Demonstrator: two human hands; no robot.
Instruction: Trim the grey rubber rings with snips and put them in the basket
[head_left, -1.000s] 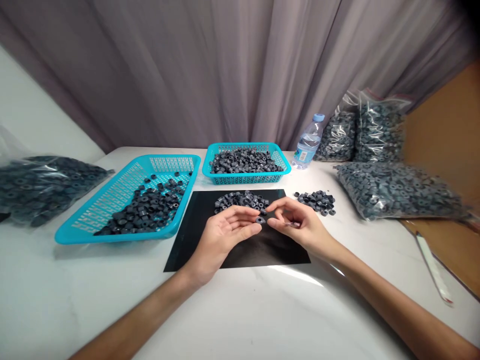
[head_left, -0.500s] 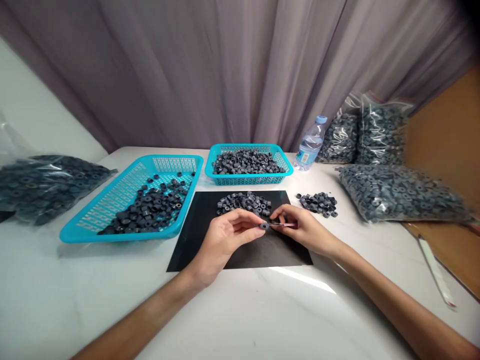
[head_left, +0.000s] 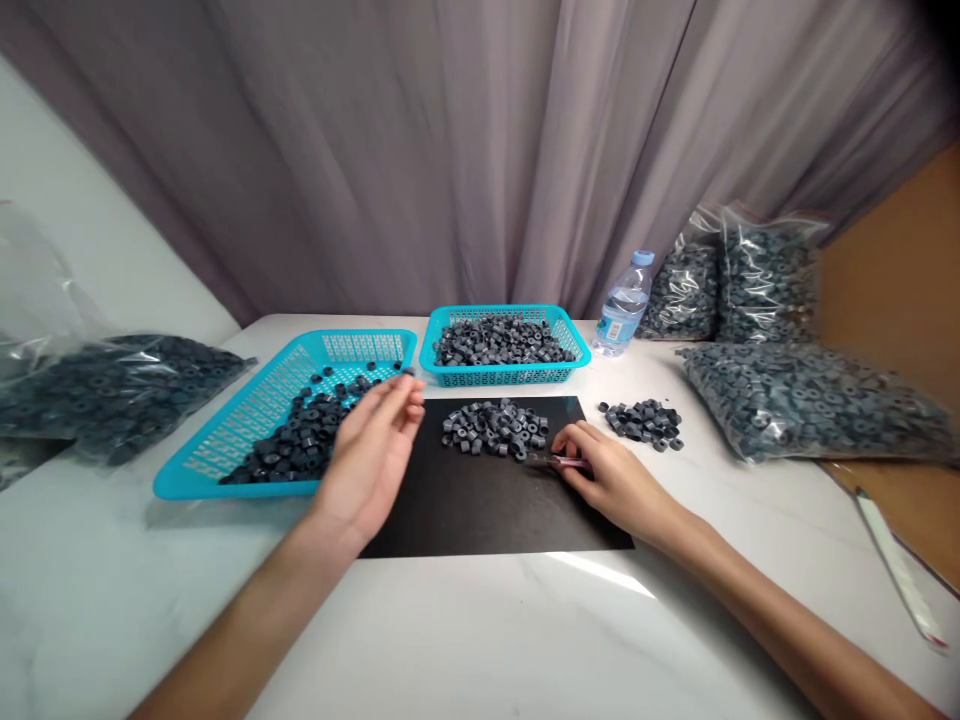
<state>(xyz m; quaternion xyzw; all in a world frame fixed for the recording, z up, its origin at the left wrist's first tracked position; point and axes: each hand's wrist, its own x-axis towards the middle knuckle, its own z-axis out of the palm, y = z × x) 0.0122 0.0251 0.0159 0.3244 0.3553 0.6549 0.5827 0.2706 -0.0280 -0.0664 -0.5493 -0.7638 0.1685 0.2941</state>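
My left hand (head_left: 373,452) is raised at the right side of the left blue basket (head_left: 196,478). Its fingers are drawn together, and whatever they may hold is hidden. My right hand (head_left: 609,470) grips a slim pink-handled tool (head_left: 571,462) with a thin metal tip, whose exact kind is unclear. That tip points left, close to the front of a pile of small grey rings (head_left: 495,428) on the black mat (head_left: 480,510). Many similar dark rings (head_left: 300,440) lie in the left basket, partly covered from view by my left hand.
Behind the mat, a second blue basket (head_left: 506,377) holds grey rings. A smaller ring pile (head_left: 643,424) and a water bottle (head_left: 622,308) stand to the right. Filled clear bags lie left (head_left: 127,385) and right (head_left: 817,400). A slim white tool (head_left: 896,565) lies far right.
My left hand has moved left from the mat to the basket, away from the tool; it was holding a grey ring before. My right hand stays by the pile. The whole view shifted slightly.
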